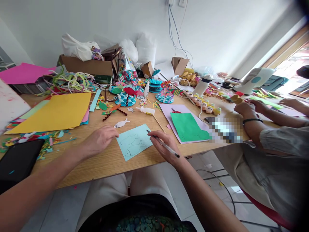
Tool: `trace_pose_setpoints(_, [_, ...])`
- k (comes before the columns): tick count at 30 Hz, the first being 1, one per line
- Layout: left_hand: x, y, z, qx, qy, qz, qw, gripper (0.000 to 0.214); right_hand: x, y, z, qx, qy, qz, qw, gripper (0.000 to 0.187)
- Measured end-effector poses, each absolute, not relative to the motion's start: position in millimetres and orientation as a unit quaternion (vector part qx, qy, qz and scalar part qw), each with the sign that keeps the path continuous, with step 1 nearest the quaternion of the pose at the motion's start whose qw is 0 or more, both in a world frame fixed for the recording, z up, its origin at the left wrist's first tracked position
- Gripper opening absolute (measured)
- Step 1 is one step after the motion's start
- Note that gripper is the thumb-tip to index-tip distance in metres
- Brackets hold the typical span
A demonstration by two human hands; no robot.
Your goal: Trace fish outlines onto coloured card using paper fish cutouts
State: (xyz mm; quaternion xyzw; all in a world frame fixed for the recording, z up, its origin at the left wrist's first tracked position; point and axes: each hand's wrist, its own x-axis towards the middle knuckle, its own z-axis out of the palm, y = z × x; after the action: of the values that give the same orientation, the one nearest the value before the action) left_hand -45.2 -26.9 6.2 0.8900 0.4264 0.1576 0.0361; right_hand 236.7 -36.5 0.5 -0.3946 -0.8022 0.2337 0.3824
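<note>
A light blue paper sheet (134,141) with fish outlines drawn on it lies near the front edge of the wooden table (108,161). My right hand (164,143) is closed around a pencil (163,144) whose tip touches the sheet's right edge. My left hand (100,139) rests on the table just left of the sheet, fingers loosely curled, fingertips at its corner. A small white paper fish (121,123) lies just beyond the sheet.
Yellow paper (55,112), a green sheet (187,127), a glue bottle (146,110), paper-plate fish crafts (125,98), pipe cleaners, boxes and bags crowd the table. A black tablet (16,162) lies at the left. Another person's arms (256,119) work at the right.
</note>
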Motion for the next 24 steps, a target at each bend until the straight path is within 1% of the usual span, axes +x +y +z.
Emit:
trace_pose_setpoints(2, [-41, -39, 3, 0.903, 0.396, 0.164, 0.029, 0.036, 227, -38, 7, -0.403, -0.778, 0.283, 0.39, 0.015])
trace_pose_setpoints(5, [-41, -52, -1, 0.905, 0.39, 0.162, 0.047, 0.037, 207, -36, 9, -0.422, -0.741, 0.359, 0.38, 0.014])
trace_pose_setpoints(8, [-44, -60, -9, 0.902, 0.39, 0.176, 0.062, 0.04, 187, -33, 6, -0.428, -0.726, 0.389, 0.373, 0.009])
trace_pose_setpoints(11, [-45, -63, -18, 0.897, 0.387, 0.205, 0.06, 0.044, 174, -31, 3, -0.421, -0.734, 0.387, 0.366, 0.005])
trace_pose_setpoints(15, [-43, -64, -25, 0.896, 0.381, 0.22, 0.057, 0.04, 165, -29, 0, -0.419, -0.751, 0.371, 0.35, 0.006])
trace_pose_setpoints(19, [-41, -66, -28, 0.89, 0.386, 0.233, 0.06, 0.04, 162, -28, -2, -0.437, -0.763, 0.352, 0.32, 0.007])
trace_pose_setpoints(24, [-40, -67, -29, 0.888, 0.387, 0.241, 0.066, 0.04, 162, -28, -3, -0.438, -0.782, 0.323, 0.303, 0.007])
